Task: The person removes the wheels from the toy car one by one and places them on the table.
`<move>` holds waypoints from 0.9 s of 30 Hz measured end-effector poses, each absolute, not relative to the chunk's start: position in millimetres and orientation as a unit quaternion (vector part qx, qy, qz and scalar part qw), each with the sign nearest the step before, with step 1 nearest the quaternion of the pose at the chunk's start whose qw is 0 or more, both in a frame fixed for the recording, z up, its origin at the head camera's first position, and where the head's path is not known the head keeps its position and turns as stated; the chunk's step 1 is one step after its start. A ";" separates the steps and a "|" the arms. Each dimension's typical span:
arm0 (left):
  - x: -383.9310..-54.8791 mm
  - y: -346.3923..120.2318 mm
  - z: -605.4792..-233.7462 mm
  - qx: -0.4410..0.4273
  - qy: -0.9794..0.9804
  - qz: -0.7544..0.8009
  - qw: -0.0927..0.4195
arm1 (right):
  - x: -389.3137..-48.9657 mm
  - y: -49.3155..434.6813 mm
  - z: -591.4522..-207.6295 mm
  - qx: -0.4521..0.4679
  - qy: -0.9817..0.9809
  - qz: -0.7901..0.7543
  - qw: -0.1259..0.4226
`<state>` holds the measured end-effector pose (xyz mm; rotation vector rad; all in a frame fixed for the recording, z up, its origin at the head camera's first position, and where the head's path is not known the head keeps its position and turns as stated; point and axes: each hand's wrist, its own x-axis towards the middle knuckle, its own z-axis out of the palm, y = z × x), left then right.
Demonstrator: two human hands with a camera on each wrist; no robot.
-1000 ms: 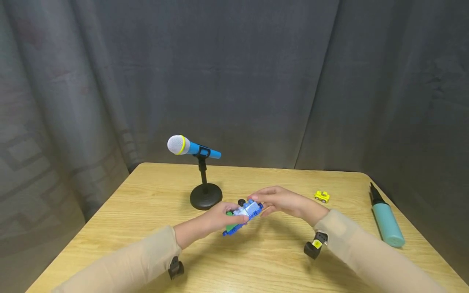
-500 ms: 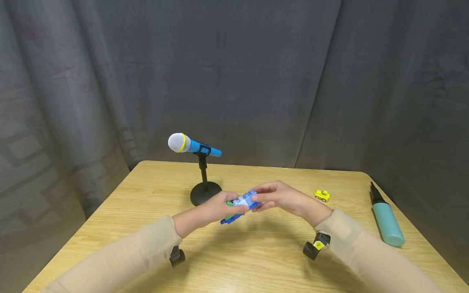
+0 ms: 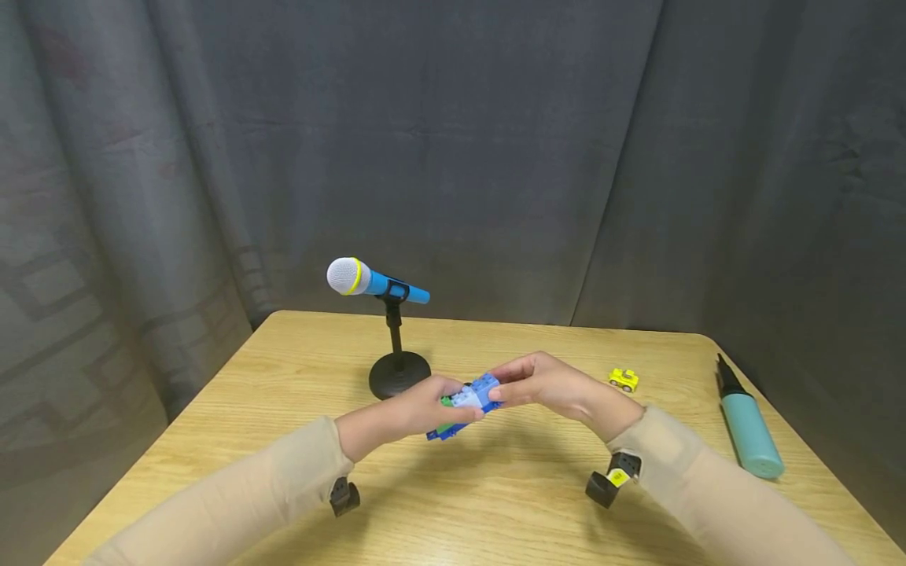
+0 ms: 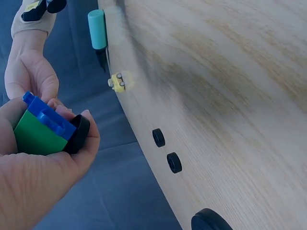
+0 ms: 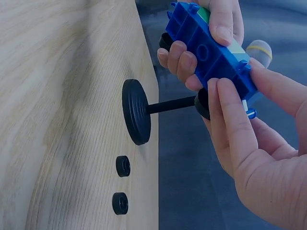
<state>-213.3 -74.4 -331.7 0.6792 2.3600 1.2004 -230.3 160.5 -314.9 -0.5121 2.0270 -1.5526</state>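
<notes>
Both hands hold a toy car built of bricks (image 3: 473, 393) above the table. My left hand (image 3: 421, 405) grips its green end, thumb on top. My right hand (image 3: 559, 385) pinches the light blue end between thumb and fingers. The right wrist view shows the hollow underside of the blue car base (image 5: 204, 52), with small pegs along its sides. A black wheel (image 5: 201, 104) is at my right fingertips, partly hidden. Another black wheel (image 4: 77, 134) sits by my left fingers, against the base's edge. Two loose wheels, a nearer one (image 5: 120, 203) and a farther one (image 5: 123, 166), stand on the table.
Behind my left hand, a blue toy microphone (image 3: 396, 288) rests on a black round-based stand (image 3: 399, 376). A small yellow toy car (image 3: 624, 380) and a teal hand pump (image 3: 752, 435) lie to the right on the wooden table (image 3: 340, 346). Grey curtains hang behind.
The toy car has risen slightly and turned a little between the hands. My right fingers have closed further over its light blue end. The things on the table have stayed put.
</notes>
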 end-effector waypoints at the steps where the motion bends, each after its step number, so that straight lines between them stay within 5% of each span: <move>1: -213.9 -74.9 -331.9 0.245 0.846 0.429 0.202 | -230.4 160.3 -314.9 -0.189 0.751 -0.574 0.265; 17: -215.0 -79.6 -332.2 0.155 0.825 0.521 0.155 | -229.2 168.2 -305.0 -0.150 0.757 -0.605 0.197; 27: -206.7 -68.0 -343.0 0.155 0.681 0.683 0.214 | -223.0 166.5 -294.3 -0.111 0.759 -0.631 0.118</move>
